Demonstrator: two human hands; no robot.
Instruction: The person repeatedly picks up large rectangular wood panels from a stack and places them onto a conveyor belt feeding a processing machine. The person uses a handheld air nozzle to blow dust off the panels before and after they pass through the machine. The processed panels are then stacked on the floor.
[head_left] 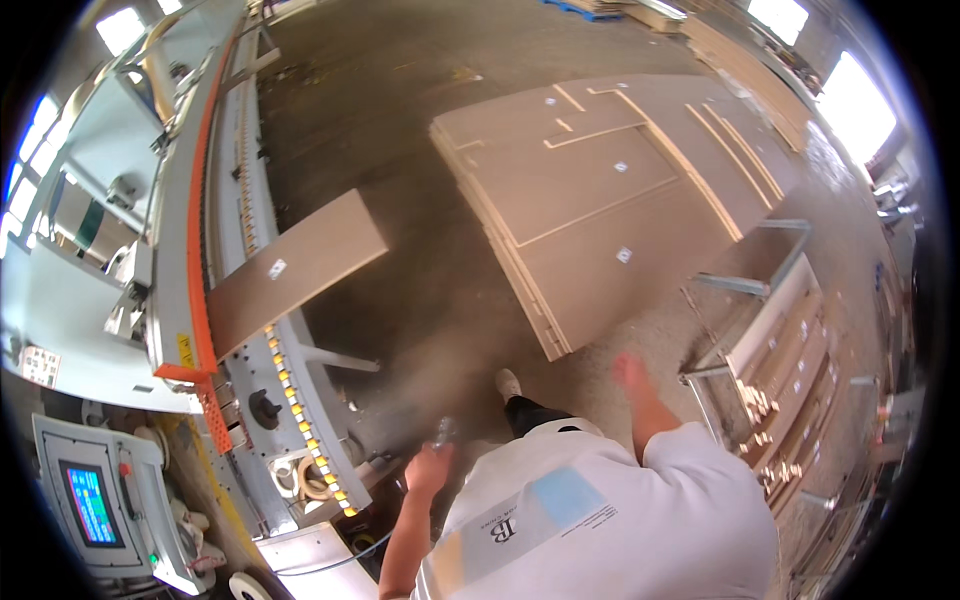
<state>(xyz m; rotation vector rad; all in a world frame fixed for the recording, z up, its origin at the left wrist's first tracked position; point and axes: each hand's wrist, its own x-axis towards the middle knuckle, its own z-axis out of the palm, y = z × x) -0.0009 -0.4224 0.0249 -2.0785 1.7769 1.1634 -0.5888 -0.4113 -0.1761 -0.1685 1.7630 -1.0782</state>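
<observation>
My left hand point(428, 470) is closed around a small shiny grey tool point(445, 433), whose exact kind is too small to make out. A thin hose point(335, 568) runs past my left forearm toward the machine; where it ends is hidden. My right hand point(630, 370) hangs out to the right, smeared by motion, near the closest corner of a stack of brown panels point(575, 270). I cannot see its fingers clearly. On the left, a long brown panel point(300, 268) with a small white label lies across the edge of a machine, jutting out over the floor.
The long machine point(200, 230) with an orange-red rail fills the left side. Its control screen point(90, 503) is at lower left. A support bar point(340, 358) sticks out from it. At right stands a metal-framed rack point(755, 285) beside more stacked panels point(805, 370).
</observation>
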